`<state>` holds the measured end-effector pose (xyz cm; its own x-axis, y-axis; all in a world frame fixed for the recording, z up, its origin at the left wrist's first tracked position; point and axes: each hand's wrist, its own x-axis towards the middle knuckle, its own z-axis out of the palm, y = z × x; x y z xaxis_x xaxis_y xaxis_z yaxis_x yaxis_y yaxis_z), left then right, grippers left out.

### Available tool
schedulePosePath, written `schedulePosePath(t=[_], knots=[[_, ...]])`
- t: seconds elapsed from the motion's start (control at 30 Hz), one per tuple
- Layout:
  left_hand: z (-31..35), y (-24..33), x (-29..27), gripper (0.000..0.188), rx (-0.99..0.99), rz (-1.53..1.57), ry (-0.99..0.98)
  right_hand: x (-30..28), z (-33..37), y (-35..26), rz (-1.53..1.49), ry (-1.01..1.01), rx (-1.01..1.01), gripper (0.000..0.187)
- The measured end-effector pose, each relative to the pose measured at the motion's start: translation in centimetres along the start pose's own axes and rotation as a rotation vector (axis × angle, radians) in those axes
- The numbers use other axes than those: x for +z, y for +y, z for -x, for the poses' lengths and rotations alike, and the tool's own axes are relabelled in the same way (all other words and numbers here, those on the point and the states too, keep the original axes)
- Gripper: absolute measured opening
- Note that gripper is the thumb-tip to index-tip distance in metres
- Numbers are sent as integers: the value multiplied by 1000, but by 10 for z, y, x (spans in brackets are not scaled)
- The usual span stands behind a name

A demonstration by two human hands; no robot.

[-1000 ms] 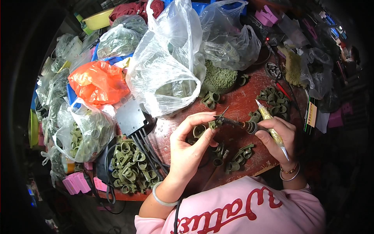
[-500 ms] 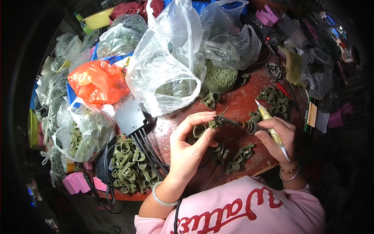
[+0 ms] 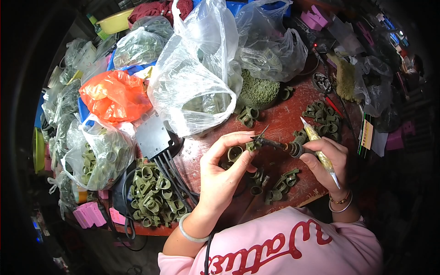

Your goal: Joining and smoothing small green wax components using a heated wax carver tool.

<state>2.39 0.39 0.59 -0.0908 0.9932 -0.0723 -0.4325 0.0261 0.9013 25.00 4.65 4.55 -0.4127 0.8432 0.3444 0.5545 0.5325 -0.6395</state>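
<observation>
My left hand [image 3: 220, 172] pinches a small dark green part [image 3: 253, 145] between thumb and fingertips; a thin spike sticks up from it. In my right hand [image 3: 329, 160] is a soldering iron [image 3: 273, 143] with a dark handle, its slim tip touching or very close to the green part. The same hand also keeps a gold-coloured double-pointed tool [image 3: 317, 143] with whitish ends tucked across its fingers. Loose green ribbed ring parts [image 3: 282, 185] lie on the table just under my hands, and a cluster of green parts [image 3: 326, 120] sits beyond my right hand.
A heap of green rings [image 3: 156, 197] lies at left beside a grey metal box [image 3: 153, 137] with black cables. Large clear plastic bags [image 3: 197, 78] and an orange bag [image 3: 114, 97] crowd the red table's [image 3: 286, 120] back. A bowl-shaped mound of green granules [image 3: 259, 89] stands behind.
</observation>
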Motion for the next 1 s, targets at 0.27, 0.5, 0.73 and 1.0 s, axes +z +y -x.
schedulePosePath(t=[0.27,0.5,0.73,1.0], knots=[[0,-1,0,23,-9,-13,2,-2,0,-1,-17,-4,-3,18],[1,0,1,22,-5,-35,16,-1,-2,-4,-9,0,6,19],[1,1,1,21,12,-53,8,0,-1,-3,-7,-3,9,19],[1,2,2,22,25,-61,9,0,-1,-2,-9,-4,12,19]])
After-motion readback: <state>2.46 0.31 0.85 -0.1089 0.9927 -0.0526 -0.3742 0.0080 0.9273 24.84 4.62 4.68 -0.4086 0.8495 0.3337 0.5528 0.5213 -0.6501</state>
